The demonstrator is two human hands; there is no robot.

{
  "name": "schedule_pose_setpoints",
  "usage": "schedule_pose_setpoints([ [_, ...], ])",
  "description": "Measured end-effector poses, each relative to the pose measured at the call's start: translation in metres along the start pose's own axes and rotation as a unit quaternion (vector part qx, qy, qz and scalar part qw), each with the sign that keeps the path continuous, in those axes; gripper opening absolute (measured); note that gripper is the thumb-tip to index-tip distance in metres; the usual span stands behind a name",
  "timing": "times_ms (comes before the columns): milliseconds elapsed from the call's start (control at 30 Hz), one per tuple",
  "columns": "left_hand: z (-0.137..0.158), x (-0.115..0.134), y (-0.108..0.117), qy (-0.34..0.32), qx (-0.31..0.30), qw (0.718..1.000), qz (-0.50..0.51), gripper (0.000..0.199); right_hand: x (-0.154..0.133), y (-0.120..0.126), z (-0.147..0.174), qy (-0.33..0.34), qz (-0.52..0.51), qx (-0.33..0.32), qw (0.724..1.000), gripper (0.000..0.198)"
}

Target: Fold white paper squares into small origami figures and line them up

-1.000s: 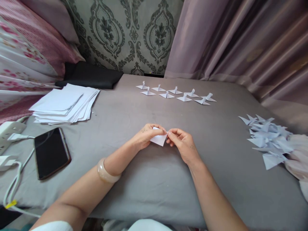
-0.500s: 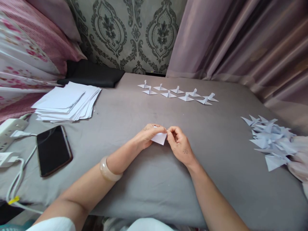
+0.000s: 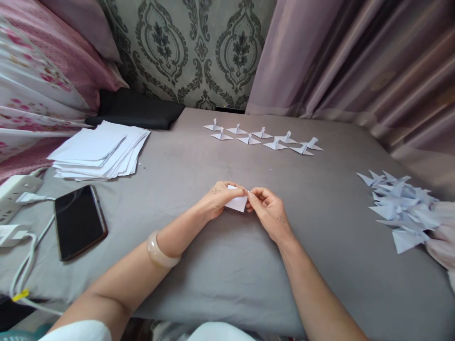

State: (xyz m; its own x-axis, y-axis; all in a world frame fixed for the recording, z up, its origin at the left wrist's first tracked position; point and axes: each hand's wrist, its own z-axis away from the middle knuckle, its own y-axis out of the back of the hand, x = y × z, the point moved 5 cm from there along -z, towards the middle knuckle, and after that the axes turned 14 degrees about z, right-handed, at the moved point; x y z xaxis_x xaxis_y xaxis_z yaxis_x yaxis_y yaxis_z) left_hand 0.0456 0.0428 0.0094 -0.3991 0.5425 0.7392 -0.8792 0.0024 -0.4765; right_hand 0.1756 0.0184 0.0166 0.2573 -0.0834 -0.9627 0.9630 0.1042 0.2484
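A small folded piece of white paper (image 3: 237, 203) is held between my hands over the middle of the grey cloth. My left hand (image 3: 221, 200) is closed on it, thumb lying along its upper side. My right hand (image 3: 267, 208) pinches the paper's right corner between thumb and forefinger, its other fingers curled. The fingers partly hide the paper's top edge. Beyond my hands, folded paper cranes (image 3: 275, 144) stand in two rows. More folded white paper pieces (image 3: 405, 203) with pointed ends lie heaped at the right.
A stack of white paper sheets (image 3: 95, 151) lies at the left, with a black folded item (image 3: 138, 109) behind it. Nearer are a phone (image 3: 80, 221), a white power strip (image 3: 14, 192) and cables (image 3: 30, 265). Purple curtains (image 3: 341, 57) hang along the right of the grey-covered surface (image 3: 213, 274).
My right hand has turned slightly and shifted a little right, its fingers now nearer the paper's corner. The paper has moved slightly up and right with my left hand.
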Motion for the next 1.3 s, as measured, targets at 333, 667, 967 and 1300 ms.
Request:
schedule_pose_setpoints([
  [333, -0.0025, 0.0004, 0.0027, -0.006, 0.003, 1.000, 0.006, 0.020, 0.0033, -0.0014, 0.0007, 0.008, 0.011, -0.002, 1.000, 0.029],
  [667, -0.0021, -0.0002, 0.0002, -0.010, -0.020, 1.000, -0.013, 0.017, 0.0006, -0.0018, -0.0010, -0.012, -0.010, -0.021, 1.000, 0.032],
  [967, -0.0023, -0.0004, 0.0000, -0.014, -0.038, 0.999, -0.021, 0.017, 0.0013, 0.0003, -0.0003, -0.029, -0.040, -0.002, 0.999, 0.033],
  [1300, -0.0027, -0.0032, -0.0028, -0.006, -0.063, 0.998, -0.012, 0.016, 0.0019, 0.0000, -0.0030, -0.012, -0.012, -0.009, 1.000, 0.034],
])
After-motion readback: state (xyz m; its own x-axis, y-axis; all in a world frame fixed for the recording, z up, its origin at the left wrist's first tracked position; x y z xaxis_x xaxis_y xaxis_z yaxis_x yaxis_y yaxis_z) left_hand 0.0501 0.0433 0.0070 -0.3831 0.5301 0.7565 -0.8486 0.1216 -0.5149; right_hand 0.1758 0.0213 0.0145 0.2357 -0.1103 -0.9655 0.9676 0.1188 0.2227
